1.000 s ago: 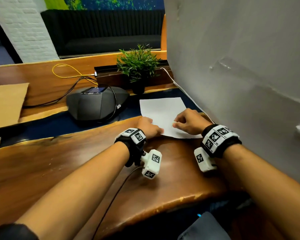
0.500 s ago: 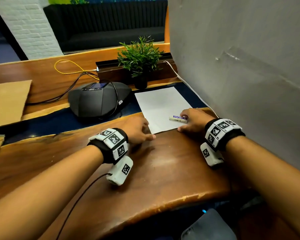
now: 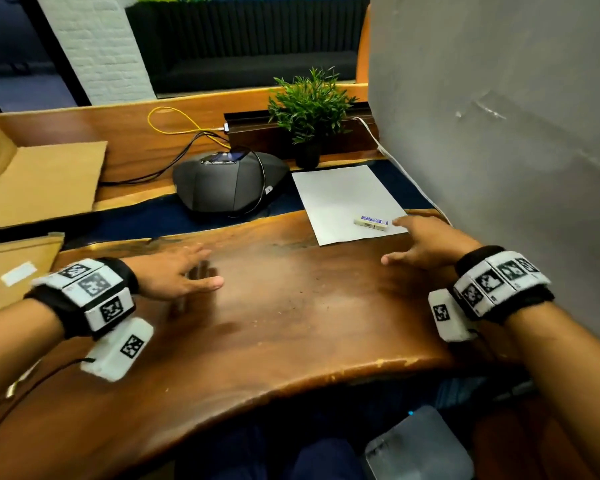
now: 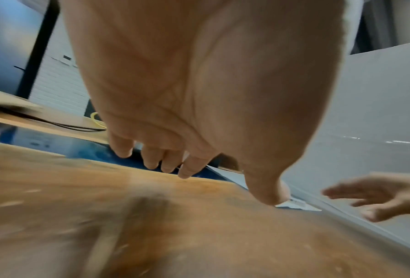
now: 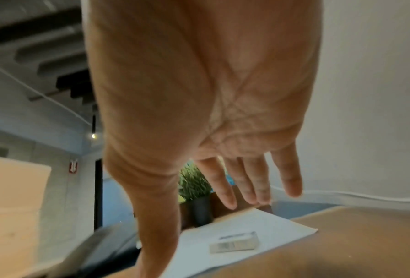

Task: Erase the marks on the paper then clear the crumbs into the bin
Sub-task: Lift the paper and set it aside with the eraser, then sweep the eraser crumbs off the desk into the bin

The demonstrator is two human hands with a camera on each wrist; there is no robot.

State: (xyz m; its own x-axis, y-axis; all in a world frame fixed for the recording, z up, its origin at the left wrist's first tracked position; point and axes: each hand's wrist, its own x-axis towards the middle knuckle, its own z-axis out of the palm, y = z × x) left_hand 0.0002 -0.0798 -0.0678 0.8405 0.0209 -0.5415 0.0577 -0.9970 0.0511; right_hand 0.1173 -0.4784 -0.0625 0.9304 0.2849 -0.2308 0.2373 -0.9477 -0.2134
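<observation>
A white sheet of paper [image 3: 345, 202] lies at the back right of the wooden desk [image 3: 291, 323]. On its near right corner rests a white eraser [image 3: 370, 222] with a blue label, also seen in the right wrist view as the eraser [image 5: 233, 244] on the paper [image 5: 258, 222]. My right hand [image 3: 420, 242] hovers just beside it, fingers spread, holding nothing. My left hand [image 3: 181, 271] hangs flat over the desk's left middle, fingers straight and empty. Small dark crumbs [image 3: 293, 299] speckle the wood between the hands.
A black conference phone [image 3: 229, 181] with cables sits behind the left hand. A potted plant [image 3: 309, 112] stands at the back, a grey wall [image 3: 499, 133] bounds the right. Cardboard pieces [image 3: 39, 185] lie at the left. A grey bin [image 3: 420, 448] shows below the desk's front edge.
My right hand let go of the eraser, which now lies on the paper, and drew back. My left hand left the paper's edge and moved left over the bare wood.
</observation>
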